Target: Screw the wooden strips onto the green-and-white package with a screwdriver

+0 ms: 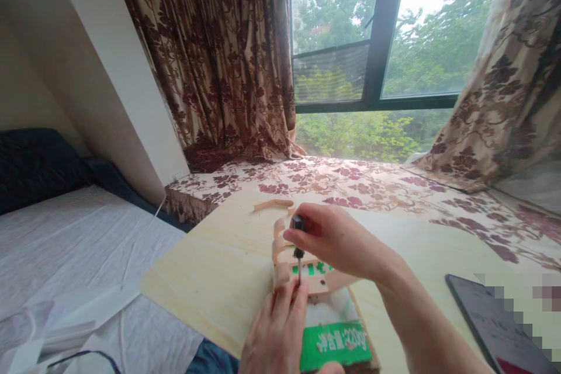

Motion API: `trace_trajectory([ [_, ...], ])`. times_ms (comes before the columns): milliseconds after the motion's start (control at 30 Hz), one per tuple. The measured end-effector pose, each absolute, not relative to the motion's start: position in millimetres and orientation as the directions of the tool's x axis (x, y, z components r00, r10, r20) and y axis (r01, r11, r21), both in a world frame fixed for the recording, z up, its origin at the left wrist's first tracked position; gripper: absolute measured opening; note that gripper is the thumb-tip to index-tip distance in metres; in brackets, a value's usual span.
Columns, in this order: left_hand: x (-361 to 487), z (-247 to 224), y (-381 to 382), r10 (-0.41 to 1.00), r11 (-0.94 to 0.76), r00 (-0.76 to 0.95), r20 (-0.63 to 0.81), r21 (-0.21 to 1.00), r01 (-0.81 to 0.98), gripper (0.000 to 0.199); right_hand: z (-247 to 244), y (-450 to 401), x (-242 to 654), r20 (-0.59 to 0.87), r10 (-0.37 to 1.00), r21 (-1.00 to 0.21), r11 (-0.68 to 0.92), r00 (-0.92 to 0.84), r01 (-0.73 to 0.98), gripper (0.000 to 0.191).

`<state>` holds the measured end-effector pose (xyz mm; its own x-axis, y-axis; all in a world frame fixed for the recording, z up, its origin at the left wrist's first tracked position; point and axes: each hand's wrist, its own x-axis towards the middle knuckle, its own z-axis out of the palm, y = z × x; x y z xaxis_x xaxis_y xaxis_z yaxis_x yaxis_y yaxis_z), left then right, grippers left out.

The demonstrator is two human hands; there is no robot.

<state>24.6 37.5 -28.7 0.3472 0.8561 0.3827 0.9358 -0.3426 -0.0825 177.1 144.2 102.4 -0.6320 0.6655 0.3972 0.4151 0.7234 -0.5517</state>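
My right hand (326, 236) is closed around the black handle of a screwdriver (298, 252), which stands nearly upright with its thin metal shaft pointing down. The shaft's tip meets a pale wooden assembly (318, 285) with rounded, curved pieces along its left side. My left hand (276, 330) steadies this assembly, its fingertips pressed together right beside the tip. Under the wood lies a green and white printed box (335, 342), and my left thumb shows at its near edge. What sits exactly under the screwdriver tip is hidden by my fingers.
A loose curved wooden piece (274, 204) lies farther back on the pale board (201, 269). To the right rests a dark phone (482, 327). Beyond are a flowered window-seat cover (350, 178), curtains and a window; a bed (87, 239) is at the left.
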Motion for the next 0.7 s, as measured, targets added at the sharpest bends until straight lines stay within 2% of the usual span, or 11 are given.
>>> trace_trajectory([
  [67,23.9,-30.1,38.0,0.846,-0.348,0.359,0.394,-0.101,0.932,0.091,101.8,142.3,179.8,0.346,0.618,-0.589,0.729,-0.705,0.35,0.015],
  [167,23.2,-31.8,38.4,0.846,-0.334,0.354,0.398,-0.121,0.935,0.096,100.1,141.8,181.7,0.288,0.588,-0.625,0.713,-0.756,0.317,0.017],
  [333,21.9,-33.3,38.7,0.832,-0.355,0.377,0.407,-0.131,0.926,0.098,97.6,146.0,174.0,0.377,0.67,-0.567,0.713,-0.64,0.413,0.03],
  [500,24.5,-32.7,37.1,0.843,-0.336,0.352,0.407,-0.113,0.935,0.098,99.1,143.0,177.8,0.309,0.604,-0.614,0.717,-0.734,0.331,0.013],
  [700,24.8,-31.4,33.2,0.857,-0.336,0.334,0.393,-0.067,0.94,0.098,98.0,145.6,176.2,0.341,0.625,-0.603,0.718,-0.702,0.346,0.019],
])
